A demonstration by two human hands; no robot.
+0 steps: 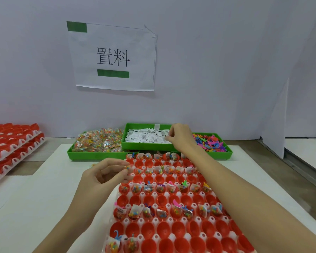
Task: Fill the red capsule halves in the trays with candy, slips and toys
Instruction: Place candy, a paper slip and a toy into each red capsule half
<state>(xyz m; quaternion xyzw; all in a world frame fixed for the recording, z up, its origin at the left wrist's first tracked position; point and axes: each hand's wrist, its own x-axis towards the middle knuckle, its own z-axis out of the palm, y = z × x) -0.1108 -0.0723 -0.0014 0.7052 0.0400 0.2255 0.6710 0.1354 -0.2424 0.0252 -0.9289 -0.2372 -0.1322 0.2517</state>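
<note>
Slips lie directly under my right hand, whose fingertips are pinched together at the heap in the middle green bin; whether a slip is already between them I cannot tell. My left hand pinches a candy packet at the tray's far-left corner. The red capsule halves spread toward me from both sets of fingers, rows running left to right, so I judge the left hand nearer the next unfilled cup

A white paper sheet taped to the wall reads "置料" — large black characters (slips' print too small to read).
</note>
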